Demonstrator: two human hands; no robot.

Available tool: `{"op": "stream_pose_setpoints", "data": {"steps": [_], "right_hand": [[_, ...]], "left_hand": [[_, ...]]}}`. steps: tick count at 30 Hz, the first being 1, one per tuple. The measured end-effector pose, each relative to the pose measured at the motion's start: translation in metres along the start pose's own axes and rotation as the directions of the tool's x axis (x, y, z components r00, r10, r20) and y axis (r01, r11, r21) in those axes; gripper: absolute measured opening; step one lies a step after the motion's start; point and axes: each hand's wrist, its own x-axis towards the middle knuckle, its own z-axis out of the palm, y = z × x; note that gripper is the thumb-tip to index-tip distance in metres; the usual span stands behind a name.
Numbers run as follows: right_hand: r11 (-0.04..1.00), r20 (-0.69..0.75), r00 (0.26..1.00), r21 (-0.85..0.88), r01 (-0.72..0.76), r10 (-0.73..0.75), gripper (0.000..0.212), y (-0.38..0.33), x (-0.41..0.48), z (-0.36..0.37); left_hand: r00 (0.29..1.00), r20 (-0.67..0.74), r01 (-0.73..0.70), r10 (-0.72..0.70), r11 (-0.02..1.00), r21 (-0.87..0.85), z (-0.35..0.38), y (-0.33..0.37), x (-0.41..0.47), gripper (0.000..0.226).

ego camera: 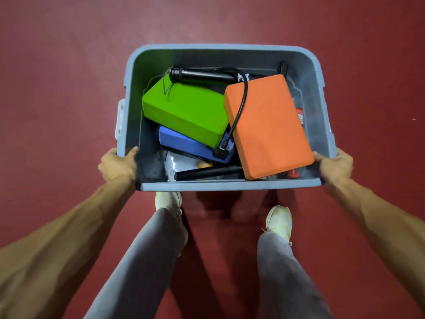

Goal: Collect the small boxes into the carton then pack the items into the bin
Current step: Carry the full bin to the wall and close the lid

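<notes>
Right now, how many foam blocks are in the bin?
3. The green block lies upper left, the blue block partly under it, the orange block tilted at the right. Others may be hidden underneath.

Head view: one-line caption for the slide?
Left hand and right hand grip the grey bin, packed with a green block, orange block and blue block.

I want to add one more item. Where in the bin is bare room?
A bare strip lies between the bin's left wall and the green block and blue block. The rest is crowded: the orange block and pump cover the middle and right.
</notes>
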Motion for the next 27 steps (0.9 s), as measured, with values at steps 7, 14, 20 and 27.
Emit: {"op": "stream_pose_setpoints", "data": {"steps": [7, 14, 20, 27], "right_hand": [[0.998, 0.059, 0.997, -0.03, 0.049, -0.047, 0.018, -0.068, -0.073, -0.079], [0.989, 0.07, 0.987, -0.027, 0.147, -0.144, 0.021, -0.185, -0.173, -0.167], [0.977, 0.007, 0.977, 0.017, 0.212, -0.212, 0.025, -0.281, -0.253, -0.233], [0.969, -0.106, 0.968, 0.076, 0.236, -0.228, 0.031, -0.372, -0.268, -0.267]], "left_hand": [[0.997, -0.013, 0.075, -0.076, 0.996, -0.046, -0.127, 0.032, -0.064, 0.04], [0.995, -0.062, 0.075, -0.082, 0.991, -0.108, -0.273, 0.081, -0.115, 0.043], [0.999, -0.024, 0.04, -0.046, 0.979, -0.198, -0.376, 0.123, -0.134, 0.044], [0.992, -0.01, -0.127, 0.129, 0.957, -0.26, -0.433, 0.23, -0.12, 0.044]]}}
